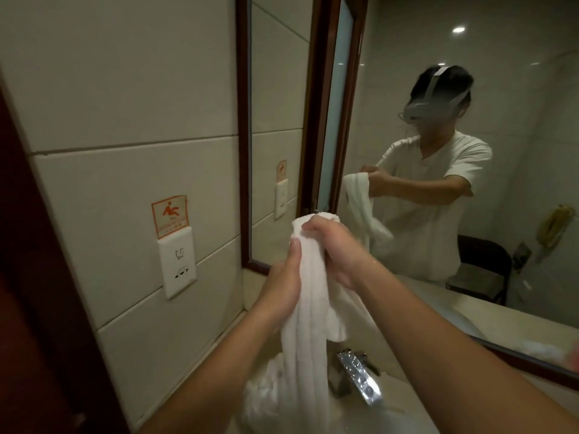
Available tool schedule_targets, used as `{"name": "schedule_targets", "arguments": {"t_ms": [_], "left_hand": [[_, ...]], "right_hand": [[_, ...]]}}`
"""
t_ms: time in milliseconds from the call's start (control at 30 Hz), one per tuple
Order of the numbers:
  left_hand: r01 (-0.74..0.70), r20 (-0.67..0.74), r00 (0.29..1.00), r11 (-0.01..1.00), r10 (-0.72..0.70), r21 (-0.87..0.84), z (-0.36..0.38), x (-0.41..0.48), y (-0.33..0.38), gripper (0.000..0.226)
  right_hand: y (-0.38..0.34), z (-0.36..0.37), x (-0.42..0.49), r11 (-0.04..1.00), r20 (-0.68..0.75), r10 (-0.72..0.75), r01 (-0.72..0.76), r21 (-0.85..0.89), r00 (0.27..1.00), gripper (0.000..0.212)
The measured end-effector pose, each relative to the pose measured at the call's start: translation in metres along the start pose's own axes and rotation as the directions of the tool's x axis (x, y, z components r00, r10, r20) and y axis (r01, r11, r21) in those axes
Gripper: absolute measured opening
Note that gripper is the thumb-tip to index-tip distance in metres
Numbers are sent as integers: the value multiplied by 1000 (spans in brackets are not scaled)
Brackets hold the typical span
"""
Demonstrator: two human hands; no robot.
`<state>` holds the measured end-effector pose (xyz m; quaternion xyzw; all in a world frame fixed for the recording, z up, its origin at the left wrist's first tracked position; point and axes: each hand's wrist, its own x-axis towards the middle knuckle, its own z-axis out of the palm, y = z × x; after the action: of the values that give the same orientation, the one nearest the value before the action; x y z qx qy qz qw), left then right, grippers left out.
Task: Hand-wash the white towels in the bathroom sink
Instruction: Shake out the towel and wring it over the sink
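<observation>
Head view: the left hand [283, 285] is clenched around the middle of a white towel [308, 324], thumb lying up along the bunched folds. The right hand [335, 249] is higher and just beyond it, fingers curled over the towel's top end. Both forearms reach up and away from the near edge. The towel hangs as a thick rope between the hands, and its lower end is heaped in the sink [407, 424], left of the chrome faucet [360, 379]. Beyond the counter [387, 349] is a framed mirror [438, 89]. On the left wall are a socket [177, 267] and an orange slip-warning sticker [169, 216].
</observation>
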<state>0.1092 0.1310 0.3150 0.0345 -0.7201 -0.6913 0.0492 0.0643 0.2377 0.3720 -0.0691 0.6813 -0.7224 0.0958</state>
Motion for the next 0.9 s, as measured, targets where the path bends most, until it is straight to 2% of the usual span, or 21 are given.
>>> {"name": "schedule_targets", "arguments": {"t_ms": [67, 133, 267, 333, 433, 500, 567, 633, 733, 800, 833, 900], "left_hand": [[103, 56, 994, 978, -94, -183, 2, 1, 9, 79], [150, 111, 986, 935, -120, -322, 2, 4, 21, 85], [154, 157, 983, 905, -99, -397, 2, 13, 40, 79], [166, 188, 976, 927, -107, -336, 4, 12, 48, 73], [120, 191, 978, 972, -81, -200, 1, 15, 50, 68], [10, 118, 993, 996, -20, 83, -6, 19, 46, 74], [-75, 25, 997, 953, 70, 294, -13, 21, 40, 80], [-133, -31, 987, 902, 160, 412, -19, 19, 35, 80], [-270, -100, 918, 787, 385, 554, -24, 15, 22, 70], [-315, -173, 840, 721, 514, 617, -24, 17, 14, 66], [-319, -209, 823, 736, 527, 597, -21, 18, 11, 65], [-353, -236, 855, 852, 462, 387, -10, 17, 12, 69]], "right_hand": [[7, -10, 3, 1000, -7, -22, 22, -5, 1000, 43], [20, -23, 1, 999, 45, -35, 35, 4, 998, 51], [53, -42, -13, 1000, 159, -9, 10, -10, 987, 67], [60, -45, -21, 998, 127, -29, 37, -58, 991, 70], [62, -47, -22, 980, 7, -131, 130, -153, 991, 47], [61, -46, -22, 968, -45, -198, 188, -163, 979, 40], [56, -42, -21, 959, -66, -253, 241, -148, 965, 39], [51, -37, -21, 947, -33, -300, 294, -125, 953, 36], [43, -28, -25, 947, 6, -315, 315, -67, 949, 38], [37, -23, -29, 951, 22, -308, 308, -23, 951, 46], [35, -21, -31, 954, 38, -301, 301, 2, 953, 45], [29, -20, -37, 956, 60, -293, 290, 51, 954, 35]]}}
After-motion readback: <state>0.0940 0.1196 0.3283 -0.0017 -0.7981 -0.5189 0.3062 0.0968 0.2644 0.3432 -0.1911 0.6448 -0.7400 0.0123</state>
